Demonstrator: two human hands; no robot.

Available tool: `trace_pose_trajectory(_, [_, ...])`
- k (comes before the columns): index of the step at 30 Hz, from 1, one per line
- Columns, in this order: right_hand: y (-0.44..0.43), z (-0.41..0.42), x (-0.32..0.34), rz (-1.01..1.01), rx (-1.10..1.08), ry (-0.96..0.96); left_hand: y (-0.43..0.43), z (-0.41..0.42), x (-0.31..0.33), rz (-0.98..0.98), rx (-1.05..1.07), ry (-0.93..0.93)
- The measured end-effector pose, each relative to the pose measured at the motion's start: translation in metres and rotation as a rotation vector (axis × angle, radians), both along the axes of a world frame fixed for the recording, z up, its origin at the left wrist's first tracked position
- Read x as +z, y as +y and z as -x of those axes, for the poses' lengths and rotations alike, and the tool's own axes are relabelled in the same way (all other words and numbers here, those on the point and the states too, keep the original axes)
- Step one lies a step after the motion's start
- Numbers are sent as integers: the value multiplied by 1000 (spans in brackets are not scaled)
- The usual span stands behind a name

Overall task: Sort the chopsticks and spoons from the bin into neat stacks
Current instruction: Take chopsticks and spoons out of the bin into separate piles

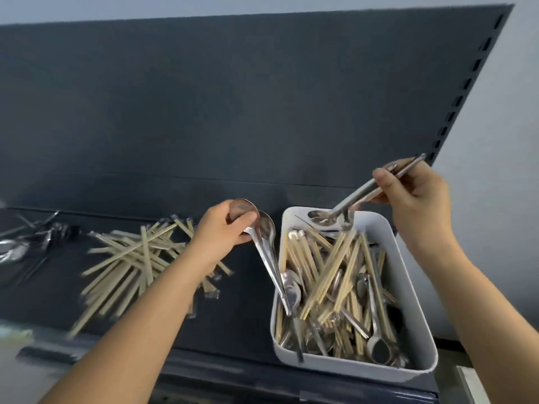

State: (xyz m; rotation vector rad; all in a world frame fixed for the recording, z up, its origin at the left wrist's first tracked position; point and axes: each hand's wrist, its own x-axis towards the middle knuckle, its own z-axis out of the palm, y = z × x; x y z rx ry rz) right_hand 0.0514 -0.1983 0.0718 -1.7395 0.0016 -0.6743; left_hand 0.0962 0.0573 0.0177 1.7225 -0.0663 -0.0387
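Reference landmark: the white bin (pixel 350 367). All positions below are given from it.

1. The dark back panel (pixel 233 97) rises behind the bin. The shelf deck (pixel 248 287) carries the bin at its right end.
2. The bin holds a mixed tangle of chopsticks and spoons. The sort is judged well short of complete.
3. The chopstick pile (pixel 140 258) lies left of the bin, loose and fanned rather than aligned. The spoon pile (pixel 32 237) lies far left of the bin, beyond the chopsticks. It is blurred.
4. The left hand (pixel 224 228) is just left of the bin's far corner. Its fingers and thumb are curled round the bowls of two spoons (pixel 267 246), whose handles slope down over the bin's left wall.
5. The right hand (pixel 414 193) is above the bin's far right. Its thumb and fingers pinch the handles of a second pair of spoons (pixel 344 209), bowls hanging over the bin's far end.

Recommended procedure for the step in hand:
- Lift both pairs clear of the tangle before moving sideways, or the handles may drag chopsticks out.
- Nest the bowls, handles parallel.
- Carry them past the chopstick pile and set them on the spoon pile facing one way.
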Motion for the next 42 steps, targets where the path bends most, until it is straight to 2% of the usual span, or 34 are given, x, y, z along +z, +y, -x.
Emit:
trace_pose_trajectory(5, [87, -17, 3, 68, 67, 8, 102, 11, -3, 43, 227, 5])
trace_pose_trajectory(14, [323, -44, -25, 183, 230, 83, 341, 45, -11, 5, 519, -2])
trace_pose_trajectory(19, [425, -49, -39, 201, 306, 80, 439, 62, -14, 22, 652, -6])
trace_pose_trajectory(27, [524, -85, -56, 230, 432, 83, 527, 59, -39, 6, 747, 50])
trace_pose_trajectory(35, [608, -160, -98, 212, 579, 121, 585, 14, -64, -26, 847, 148])
trace_pose_trajectory(42, [658, -224, -151, 374, 640, -37, 617, -50, -81, -90, 844, 243])
